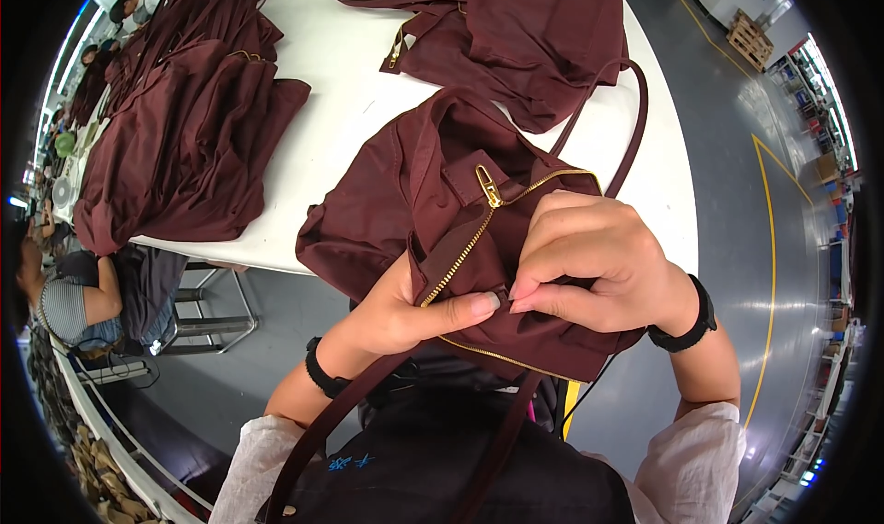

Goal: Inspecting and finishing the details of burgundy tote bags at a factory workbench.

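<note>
A dark maroon fabric bag (pixel 359 188) lies at the table's near edge, its gold zipper (pixel 465 255) undone and the opening facing me. The gold zipper pull (pixel 488 185) rests at the far corner of the opening. My left hand (pixel 405 308) grips the bag's left edge beside the zipper teeth, thumb laid over the inner cloth. Just right of that thumb, my right hand (pixel 599 266) is closed in a pinch over the opening. What sits between its fingertips is too small to make out. One bag strap (pixel 354 395) hangs toward my lap; another loops at the right.
More maroon bags (pixel 193 146) are heaped on the white table (pixel 308 137) at the left, and others (pixel 543 36) lie at the far side. A metal stool (pixel 216 312) and a seated person (pixel 78 298) are at the left. Grey floor with yellow lines runs along the right.
</note>
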Demonstrator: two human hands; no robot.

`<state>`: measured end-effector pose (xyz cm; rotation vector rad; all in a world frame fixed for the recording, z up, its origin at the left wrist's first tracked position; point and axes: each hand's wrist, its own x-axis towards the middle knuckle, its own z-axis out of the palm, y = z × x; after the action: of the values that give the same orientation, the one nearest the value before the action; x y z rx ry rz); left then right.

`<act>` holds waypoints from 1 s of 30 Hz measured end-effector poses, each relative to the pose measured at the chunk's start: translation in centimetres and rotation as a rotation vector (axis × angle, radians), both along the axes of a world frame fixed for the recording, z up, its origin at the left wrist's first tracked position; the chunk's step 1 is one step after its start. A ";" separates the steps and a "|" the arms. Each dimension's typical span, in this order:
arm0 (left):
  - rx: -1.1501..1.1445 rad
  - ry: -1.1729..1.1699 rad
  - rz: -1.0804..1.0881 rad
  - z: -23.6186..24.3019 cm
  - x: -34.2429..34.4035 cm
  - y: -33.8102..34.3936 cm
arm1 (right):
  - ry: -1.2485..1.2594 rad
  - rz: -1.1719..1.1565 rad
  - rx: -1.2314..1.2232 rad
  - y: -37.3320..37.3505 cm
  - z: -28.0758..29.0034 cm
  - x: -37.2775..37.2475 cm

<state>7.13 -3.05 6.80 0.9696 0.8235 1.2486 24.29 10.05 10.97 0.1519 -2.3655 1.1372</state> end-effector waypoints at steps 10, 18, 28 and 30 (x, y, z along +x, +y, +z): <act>0.080 0.077 -0.009 -0.6 -0.3 -0.2 | -0.144 0.071 -0.105 -0.3 0.1 -0.4; 0.079 0.035 -0.026 -1.1 -0.3 0.0 | -0.168 0.065 -0.051 -0.8 -0.7 -0.1; 0.137 0.169 0.042 -1.5 -0.6 -0.7 | -0.172 -0.026 -0.123 -1.1 -0.9 0.8; 0.151 0.200 0.076 -1.3 -0.4 -0.7 | -0.177 -0.074 -0.172 -1.2 -0.9 1.0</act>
<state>6.73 -3.72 5.51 1.2088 0.9388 1.3074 25.30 8.90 10.09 -0.0984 -2.3876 1.3600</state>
